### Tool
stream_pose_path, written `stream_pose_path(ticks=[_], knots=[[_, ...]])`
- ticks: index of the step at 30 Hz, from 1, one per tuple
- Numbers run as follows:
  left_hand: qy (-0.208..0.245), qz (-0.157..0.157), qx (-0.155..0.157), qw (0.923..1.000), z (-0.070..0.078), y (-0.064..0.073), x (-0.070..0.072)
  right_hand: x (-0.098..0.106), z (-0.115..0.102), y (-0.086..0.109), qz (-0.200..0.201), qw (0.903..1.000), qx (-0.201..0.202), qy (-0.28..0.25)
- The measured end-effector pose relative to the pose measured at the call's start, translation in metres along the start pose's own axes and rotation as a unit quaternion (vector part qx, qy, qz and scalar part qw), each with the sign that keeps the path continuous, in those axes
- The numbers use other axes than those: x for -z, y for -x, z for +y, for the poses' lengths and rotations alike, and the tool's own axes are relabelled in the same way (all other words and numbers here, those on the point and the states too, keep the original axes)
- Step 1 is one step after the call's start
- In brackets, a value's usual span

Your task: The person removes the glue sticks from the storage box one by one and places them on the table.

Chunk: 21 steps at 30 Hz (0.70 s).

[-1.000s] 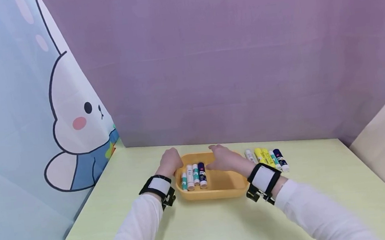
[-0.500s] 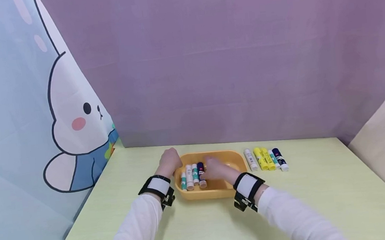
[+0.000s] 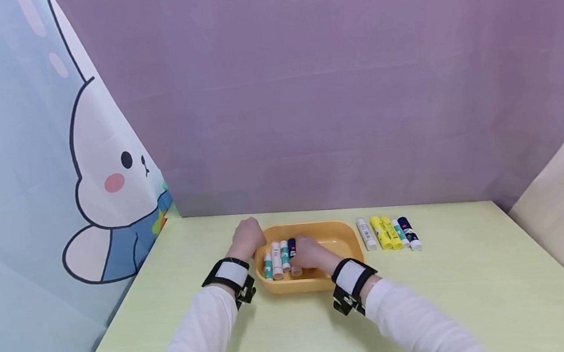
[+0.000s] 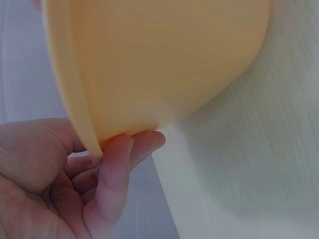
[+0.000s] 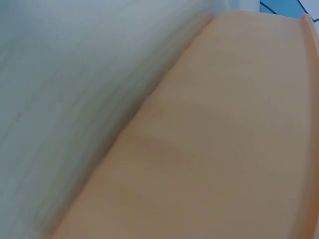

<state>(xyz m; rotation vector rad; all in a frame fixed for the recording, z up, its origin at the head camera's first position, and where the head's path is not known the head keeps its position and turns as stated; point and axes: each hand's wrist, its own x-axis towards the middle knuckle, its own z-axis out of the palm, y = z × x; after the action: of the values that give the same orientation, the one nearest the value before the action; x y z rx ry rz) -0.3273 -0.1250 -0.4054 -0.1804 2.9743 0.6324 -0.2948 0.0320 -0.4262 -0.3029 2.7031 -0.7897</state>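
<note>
Nearest to me, 2 white sleeves, the left sleeve (image 3: 200, 331) and the right sleeve (image 3: 418, 321), reach in over the pale yellow-green table (image 3: 297, 339). Each wrist wears a black band, the left band (image 3: 231, 272) and the right band (image 3: 351, 278), with a small dark device on its underside.

Past the wrists sits an orange tray (image 3: 298, 286), flat on the table. The left hand (image 3: 249, 237) pinches its left rim, thumb and fingers bent in close on either side of the wall. The right hand (image 3: 308, 253) is down in the tray, over the middle of a navy glue stick (image 3: 291, 247). Its fingers bend down, but their tips are hidden, so I cannot tell whether they have hold of the stick.

That navy stick lies at the right end of a row of 4. To its left come a teal stick (image 3: 285, 253), a white stick (image 3: 276, 260) and a shorter teal stick (image 3: 268, 266).

On the table just right of the tray lie 5 more: a white tube (image 3: 366, 233), 2 yellow tubes (image 3: 381, 232), a teal tube (image 3: 400, 233) and a navy tube (image 3: 409, 233).

Behind everything hangs a purple curtain (image 3: 325, 92).
</note>
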Motion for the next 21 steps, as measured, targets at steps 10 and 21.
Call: stream_pose_path(ticks=[10,21], knots=[[0.001,0.007,-0.009,0.9999,0.0004,0.0007,0.0001,-0.0082,-0.0039,-0.0049,0.014,0.9997,-0.021,-0.008],[-0.006,-0.002,0.003,1.0000,0.0031,0.0012,0.0012,-0.0071,-0.0038,-0.0085,0.005,0.9975,-0.045,-0.055]])
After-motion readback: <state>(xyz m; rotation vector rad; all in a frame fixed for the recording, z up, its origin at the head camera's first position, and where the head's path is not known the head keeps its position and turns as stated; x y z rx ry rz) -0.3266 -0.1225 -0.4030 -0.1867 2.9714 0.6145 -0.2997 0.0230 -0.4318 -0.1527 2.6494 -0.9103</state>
